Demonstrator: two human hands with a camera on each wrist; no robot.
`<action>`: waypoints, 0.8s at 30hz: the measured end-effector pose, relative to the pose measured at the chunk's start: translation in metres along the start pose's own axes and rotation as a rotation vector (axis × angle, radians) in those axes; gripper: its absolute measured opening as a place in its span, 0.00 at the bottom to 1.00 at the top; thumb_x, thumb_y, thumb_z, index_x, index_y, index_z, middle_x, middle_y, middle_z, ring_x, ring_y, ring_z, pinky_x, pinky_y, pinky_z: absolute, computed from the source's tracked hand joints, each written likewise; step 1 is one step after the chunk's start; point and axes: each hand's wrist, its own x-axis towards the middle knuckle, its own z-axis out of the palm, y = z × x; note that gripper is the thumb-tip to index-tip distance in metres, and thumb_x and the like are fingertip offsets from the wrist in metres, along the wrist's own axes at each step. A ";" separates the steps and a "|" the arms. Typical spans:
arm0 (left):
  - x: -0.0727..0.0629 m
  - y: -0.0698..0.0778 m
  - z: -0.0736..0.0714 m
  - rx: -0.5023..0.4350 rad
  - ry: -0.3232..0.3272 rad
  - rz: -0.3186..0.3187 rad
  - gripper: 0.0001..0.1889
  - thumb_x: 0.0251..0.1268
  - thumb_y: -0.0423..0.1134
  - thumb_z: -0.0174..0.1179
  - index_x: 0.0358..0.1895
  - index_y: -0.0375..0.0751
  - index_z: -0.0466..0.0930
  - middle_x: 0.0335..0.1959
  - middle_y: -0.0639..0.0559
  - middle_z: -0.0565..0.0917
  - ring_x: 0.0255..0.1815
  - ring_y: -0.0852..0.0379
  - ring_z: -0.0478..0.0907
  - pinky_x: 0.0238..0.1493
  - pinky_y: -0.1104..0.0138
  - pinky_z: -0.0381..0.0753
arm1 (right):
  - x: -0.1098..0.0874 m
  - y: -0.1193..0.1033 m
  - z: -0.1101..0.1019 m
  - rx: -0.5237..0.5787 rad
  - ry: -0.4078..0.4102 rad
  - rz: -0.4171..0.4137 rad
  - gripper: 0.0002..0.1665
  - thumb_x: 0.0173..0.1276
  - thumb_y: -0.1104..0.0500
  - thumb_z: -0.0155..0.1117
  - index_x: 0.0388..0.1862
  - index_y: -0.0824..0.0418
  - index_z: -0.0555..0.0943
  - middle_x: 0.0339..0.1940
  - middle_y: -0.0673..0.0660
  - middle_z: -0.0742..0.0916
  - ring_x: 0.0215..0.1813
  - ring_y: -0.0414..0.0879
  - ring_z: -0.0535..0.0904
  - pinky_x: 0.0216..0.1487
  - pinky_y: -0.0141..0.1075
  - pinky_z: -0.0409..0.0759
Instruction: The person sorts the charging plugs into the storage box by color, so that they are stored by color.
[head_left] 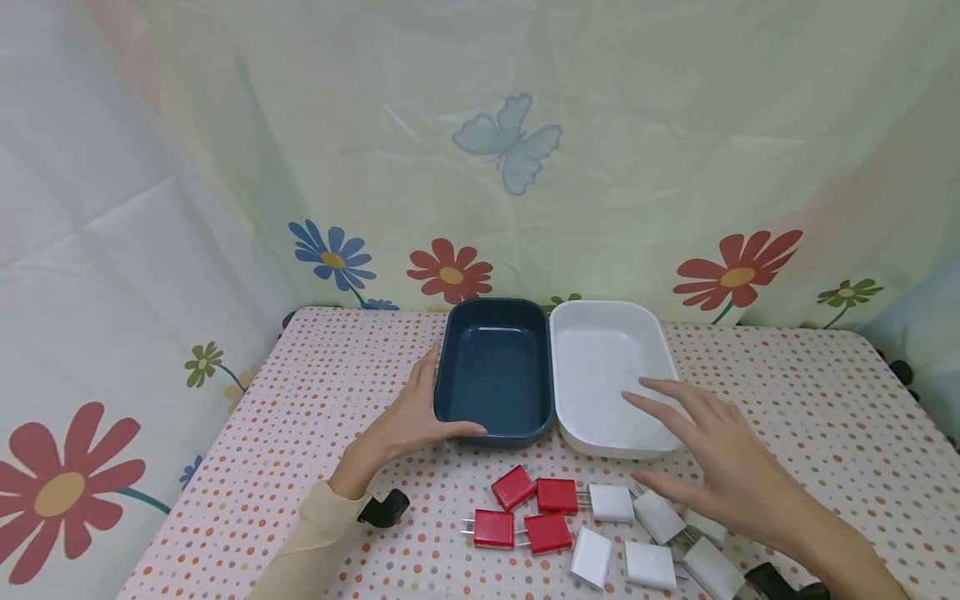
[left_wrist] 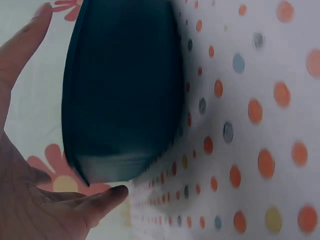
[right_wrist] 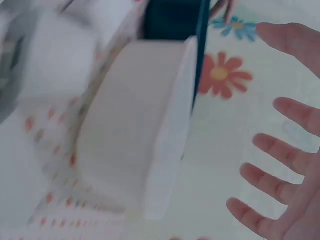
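Note:
A dark blue tray stands at the middle back of the table, with a white tray close against its right side. My left hand is at the blue tray's left side, fingers spread, thumb by the front rim; whether it touches I cannot tell. Over the white tray's right front corner, my right hand hovers with spread fingers and holds nothing. Several red charger plugs lie in front of the trays. Several white charger plugs lie to their right, partly hidden under the right hand.
A dotted cloth covers the table. Behind it hangs a curtain printed with flowers and a butterfly. Black straps with small black pieces sit at both wrists.

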 end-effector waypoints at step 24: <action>0.009 -0.005 0.018 -0.134 -0.082 -0.054 0.81 0.39 0.63 0.84 0.86 0.52 0.24 0.86 0.42 0.43 0.83 0.37 0.49 0.73 0.36 0.64 | 0.033 -0.070 0.036 0.545 -0.530 -0.081 0.22 0.62 0.59 0.82 0.54 0.52 0.87 0.49 0.45 0.83 0.46 0.36 0.81 0.45 0.31 0.85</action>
